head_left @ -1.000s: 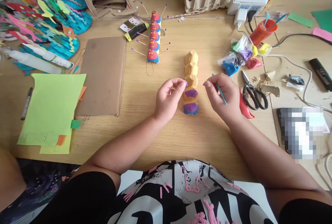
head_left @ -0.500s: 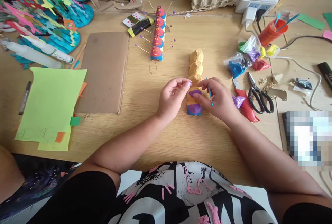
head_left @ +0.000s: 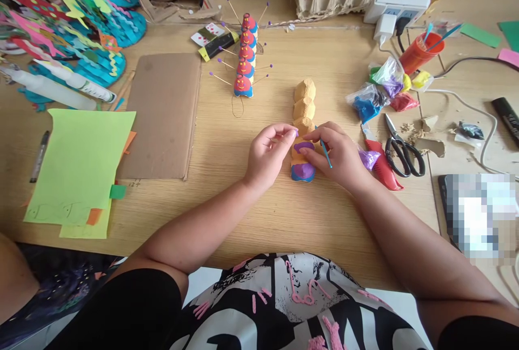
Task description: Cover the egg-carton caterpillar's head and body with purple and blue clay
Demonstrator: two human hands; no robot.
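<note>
An orange egg-carton strip [head_left: 304, 107] lies lengthwise before me, its near bump covered in purple clay [head_left: 303, 170] over a blue rim. On the bump behind it is a second patch of purple clay [head_left: 304, 147]. My left hand [head_left: 271, 153], left of the strip, pinches a small piece of purple clay [head_left: 295, 132] between thumb and fingertips. Over the strip's right side, my right hand [head_left: 335, 150] has a thin blue clay tool [head_left: 326, 153] tucked between its fingers. Its thumb and forefinger lie close to the second patch; whether they touch it, I cannot tell.
A finished red-and-blue caterpillar [head_left: 245, 58] with stick legs stands behind. On the right lie black-handled scissors [head_left: 404, 147], a red cutter [head_left: 385, 166], bagged clay [head_left: 366, 106] and an orange cup [head_left: 421, 52]. Cardboard [head_left: 164, 114] and green paper [head_left: 83, 160] lie left.
My right fingers have shifted slightly left toward my left hand, and the blue tool has tilted. The left hand keeps its pinch. The whole view has moved a little.
</note>
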